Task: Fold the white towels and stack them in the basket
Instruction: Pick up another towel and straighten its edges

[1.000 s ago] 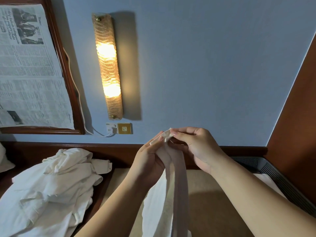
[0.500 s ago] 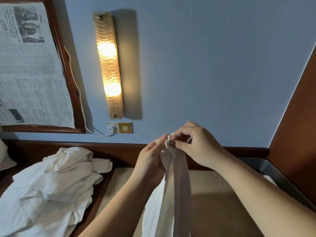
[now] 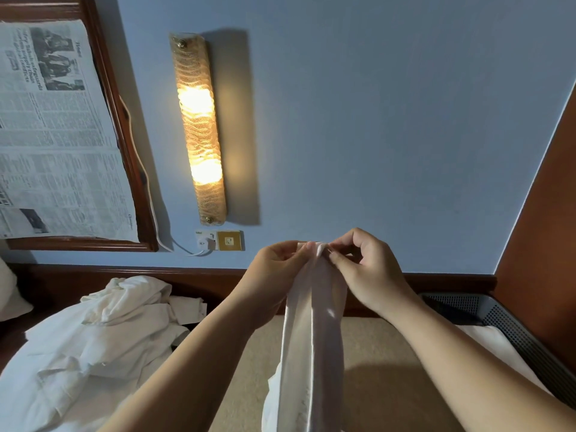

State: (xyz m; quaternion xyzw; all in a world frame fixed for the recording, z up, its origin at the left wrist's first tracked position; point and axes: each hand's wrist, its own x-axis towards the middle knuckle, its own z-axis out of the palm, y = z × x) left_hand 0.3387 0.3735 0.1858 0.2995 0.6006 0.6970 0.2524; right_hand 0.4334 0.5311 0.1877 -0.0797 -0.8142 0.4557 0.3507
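1. Left hand (image 3: 274,269) and right hand (image 3: 367,269) pinch the top edge of a towel (image 3: 311,338), hanging mid-frame.
2. Towel pile (image 3: 93,344) left; basket (image 3: 505,325) right.
3. Lamp (image 3: 199,129) lit; newspaper (image 3: 53,135) print unreadable.

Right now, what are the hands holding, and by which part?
Both the left hand and the right hand pinch one white towel at its top edge; the rest hangs down.
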